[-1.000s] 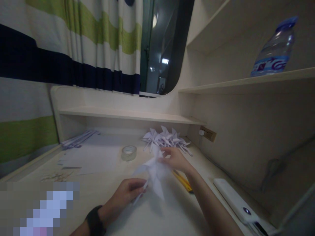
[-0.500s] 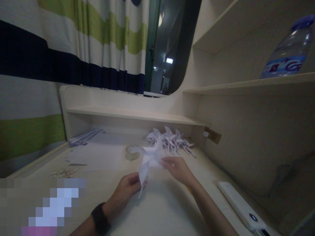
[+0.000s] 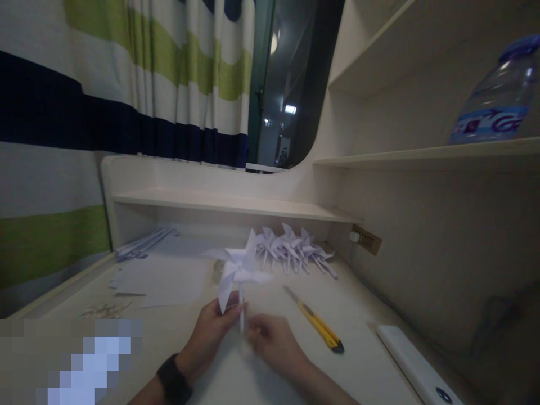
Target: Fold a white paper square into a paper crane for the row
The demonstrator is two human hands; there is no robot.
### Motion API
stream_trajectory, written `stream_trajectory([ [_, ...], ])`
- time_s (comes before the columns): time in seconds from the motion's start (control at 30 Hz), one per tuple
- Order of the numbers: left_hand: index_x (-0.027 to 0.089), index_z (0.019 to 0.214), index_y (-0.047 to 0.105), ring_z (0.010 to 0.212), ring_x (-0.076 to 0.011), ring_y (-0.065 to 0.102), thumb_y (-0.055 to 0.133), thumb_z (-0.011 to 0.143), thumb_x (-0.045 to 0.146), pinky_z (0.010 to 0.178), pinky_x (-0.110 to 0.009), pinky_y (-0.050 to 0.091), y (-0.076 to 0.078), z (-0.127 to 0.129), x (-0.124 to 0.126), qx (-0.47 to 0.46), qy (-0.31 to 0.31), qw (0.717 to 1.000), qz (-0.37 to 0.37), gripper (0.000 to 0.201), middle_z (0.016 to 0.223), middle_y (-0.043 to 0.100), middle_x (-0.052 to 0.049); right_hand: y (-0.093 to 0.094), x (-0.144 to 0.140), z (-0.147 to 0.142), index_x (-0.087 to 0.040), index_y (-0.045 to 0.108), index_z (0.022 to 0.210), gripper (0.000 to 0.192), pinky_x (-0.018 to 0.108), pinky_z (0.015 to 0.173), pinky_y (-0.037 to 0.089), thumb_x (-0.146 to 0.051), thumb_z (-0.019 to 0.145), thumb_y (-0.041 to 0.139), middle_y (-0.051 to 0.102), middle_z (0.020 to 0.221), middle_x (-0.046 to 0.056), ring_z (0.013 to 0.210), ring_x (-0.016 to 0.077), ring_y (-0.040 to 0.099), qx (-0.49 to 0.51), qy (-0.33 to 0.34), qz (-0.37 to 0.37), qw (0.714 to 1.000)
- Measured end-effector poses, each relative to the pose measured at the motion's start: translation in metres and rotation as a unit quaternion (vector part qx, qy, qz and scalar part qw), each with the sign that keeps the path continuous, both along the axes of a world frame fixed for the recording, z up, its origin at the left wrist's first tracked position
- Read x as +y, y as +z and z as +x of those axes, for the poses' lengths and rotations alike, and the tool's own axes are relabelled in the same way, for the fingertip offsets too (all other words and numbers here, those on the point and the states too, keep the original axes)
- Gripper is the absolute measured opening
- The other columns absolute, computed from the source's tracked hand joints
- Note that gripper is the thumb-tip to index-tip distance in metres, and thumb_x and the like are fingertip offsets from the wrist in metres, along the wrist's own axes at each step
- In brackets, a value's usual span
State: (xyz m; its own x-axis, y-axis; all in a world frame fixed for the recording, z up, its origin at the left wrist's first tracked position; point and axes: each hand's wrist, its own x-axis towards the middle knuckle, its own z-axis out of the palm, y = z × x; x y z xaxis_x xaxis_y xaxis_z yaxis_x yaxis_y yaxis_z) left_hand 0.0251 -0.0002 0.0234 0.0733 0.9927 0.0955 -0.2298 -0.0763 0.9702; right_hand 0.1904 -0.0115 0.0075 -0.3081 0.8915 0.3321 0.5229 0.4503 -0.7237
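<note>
A white paper pinwheel point(image 3: 238, 265) stands upright on a thin white paper stick in front of me. My left hand point(image 3: 213, 325), with a dark band on its wrist, is closed around that stick just below the blades. Close beside the stick's lower end, on the right, is my right hand point(image 3: 274, 343). Its fingers look curled but are smeared by motion, and whether they touch the stick I cannot make out. A yellow utility knife point(image 3: 319, 323) lies on the desk to the right, its blade end pointing away from me.
Several finished pinwheels point(image 3: 291, 247) lie at the back right. White paper sheets point(image 3: 171, 278) and rolled paper sticks point(image 3: 147, 243) are at the left, near a scatter of small pieces point(image 3: 105, 309). A tape roll point(image 3: 218, 271) is partly behind the pinwheel. A white power bank point(image 3: 415, 363) lies right.
The pinwheel has turned and moved left, its stick now upright. My right hand has left the blades and come down toward the stick's lower end, uncovering the utility knife.
</note>
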Motion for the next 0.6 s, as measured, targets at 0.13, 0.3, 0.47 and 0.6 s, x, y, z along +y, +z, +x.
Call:
stream_trajectory([
  [0.13, 0.013, 0.093, 0.071, 0.092, -0.0274, 0.064, 0.076, 0.066, 0.039, 0.082, -0.035, 0.048, -0.001, 0.010, 0.015, 0.015, 0.028, 0.999, 0.034, 0.038, 0.095, 0.072, -0.011, 0.010, 0.005, -0.013, -0.018, 0.071, 0.078, 0.019, 0.022, 0.063, 0.040, -0.014, 0.080, 0.053, 0.073, 0.077, 0.004, 0.070, 0.0169, 0.065, -0.050, -0.052, 0.033, 0.997],
  [0.3, 0.012, 0.087, 0.072, 0.087, -0.0280, 0.065, 0.077, 0.063, 0.038, 0.079, -0.035, 0.049, 0.005, 0.022, 0.033, 0.049, 0.070, 0.995, 0.045, 0.035, 0.088, 0.073, -0.011, 0.014, 0.033, -0.011, -0.015, 0.067, 0.067, 0.024, 0.022, 0.055, 0.033, -0.023, 0.085, 0.052, 0.068, 0.064, 0.004, 0.059, 0.0152, 0.060, -0.085, -0.113, 0.061, 0.988],
  [0.47, 0.016, 0.094, 0.067, 0.089, -0.0253, 0.064, 0.077, 0.058, 0.030, 0.081, -0.035, 0.048, -0.006, 0.027, 0.051, -0.026, 0.091, 0.995, 0.033, 0.040, 0.093, 0.070, -0.009, 0.012, 0.069, 0.009, -0.016, 0.068, 0.074, 0.019, 0.023, 0.058, 0.033, -0.021, 0.085, 0.053, 0.069, 0.071, 0.005, 0.065, 0.0158, 0.060, -0.127, -0.186, 0.075, 0.971],
  [0.6, 0.019, 0.075, 0.063, 0.075, -0.0203, 0.059, 0.071, 0.060, 0.024, 0.069, -0.029, 0.046, 0.007, 0.037, 0.030, -0.021, 0.184, 0.980, 0.074, 0.017, 0.075, 0.063, -0.002, 0.006, 0.110, 0.031, -0.015, 0.068, 0.076, 0.019, 0.024, 0.059, 0.034, -0.018, 0.084, 0.051, 0.070, 0.074, 0.009, 0.068, 0.0168, 0.060, -0.162, -0.238, 0.049, 0.956],
])
